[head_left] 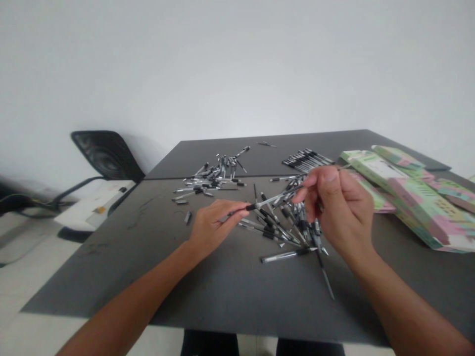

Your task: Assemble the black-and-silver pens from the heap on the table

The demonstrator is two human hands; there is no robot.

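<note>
While hands (218,220) (341,210) hold pen (273,199), table edge (260,333) apart

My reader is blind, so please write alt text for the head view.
A left hand and right hand hold a clear-and-black plastic pen above a dark grey table with piles of similar pens; green-and-pink cardboard boxes lie at right.

Looks smooth, matt and faintly marked across the dark table (208,296). Shines as clear, glossy plastic along the pen (275,199) held above the table, and gleams likewise on the loose pens (272,230) upon it. Reads as smooth printed card on the boxes (426,212) at its right, black mesh on the chair (106,153) to its left, and plain matt on the wall (237,64) behind it.
</note>
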